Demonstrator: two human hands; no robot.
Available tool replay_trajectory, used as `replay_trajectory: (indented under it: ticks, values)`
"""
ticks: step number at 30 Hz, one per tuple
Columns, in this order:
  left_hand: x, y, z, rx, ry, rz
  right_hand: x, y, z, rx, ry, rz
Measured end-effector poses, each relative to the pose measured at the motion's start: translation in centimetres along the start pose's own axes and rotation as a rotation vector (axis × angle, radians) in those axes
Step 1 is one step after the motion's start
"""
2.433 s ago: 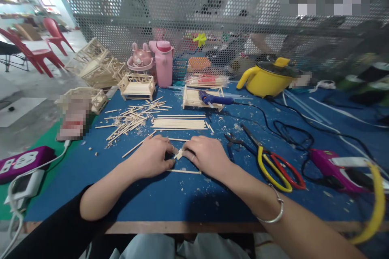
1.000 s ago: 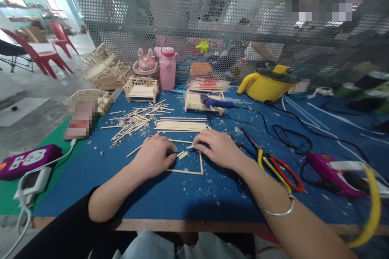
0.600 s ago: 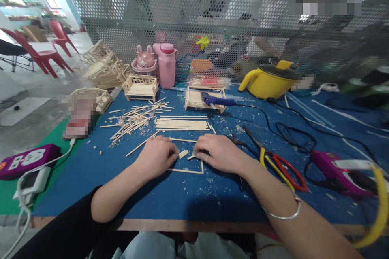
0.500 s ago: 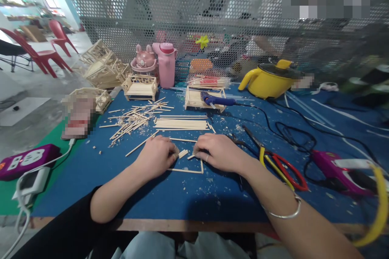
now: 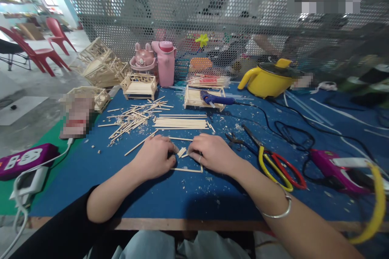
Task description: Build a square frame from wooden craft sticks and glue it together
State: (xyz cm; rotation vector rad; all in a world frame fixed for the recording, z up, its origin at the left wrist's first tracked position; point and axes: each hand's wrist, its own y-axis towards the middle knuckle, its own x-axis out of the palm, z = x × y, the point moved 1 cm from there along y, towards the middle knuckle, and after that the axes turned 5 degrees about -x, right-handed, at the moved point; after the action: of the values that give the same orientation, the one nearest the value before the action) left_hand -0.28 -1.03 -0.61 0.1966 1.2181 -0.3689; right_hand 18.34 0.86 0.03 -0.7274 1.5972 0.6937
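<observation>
Several short wooden sticks (image 5: 181, 152) lie side by side on the blue table between my hands. My left hand (image 5: 155, 156) rests at their left, fingers curled and tips close to them; what it pinches, if anything, is hidden. From the right, my right hand (image 5: 212, 153) pinches a short stick against the bunch, its fingertips mostly covering that stick. Around both hands lies a rectangular stick frame (image 5: 187, 169), its left side hidden under my left hand. Just beyond is a row of long wooden sticks (image 5: 182, 123).
Loose sticks (image 5: 133, 121) are heaped at the left. A blue glue gun (image 5: 219, 99) rests on a small wooden bed model (image 5: 191, 99). Pliers (image 5: 235, 141) and red-and-yellow-handled scissors (image 5: 273, 162) lie right. A yellow pot (image 5: 269, 81) stands before the perforated metal screen (image 5: 182, 0).
My right hand has shifted slightly left, bringing its short stick up to the bunch. My left hand stays nearly in place. The view has moved a little.
</observation>
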Motion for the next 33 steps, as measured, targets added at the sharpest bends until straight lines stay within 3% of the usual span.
replay_trajectory:
  ticks: [23,33]
  values:
    - [0.04,-0.20,-0.04,0.005,0.013,0.014,0.58,0.31,-0.31,0.051,-0.008,0.060]
    - [0.15,-0.26,0.13,-0.007,0.019,0.033,0.62,0.26,-0.06,0.147,0.090,0.119]
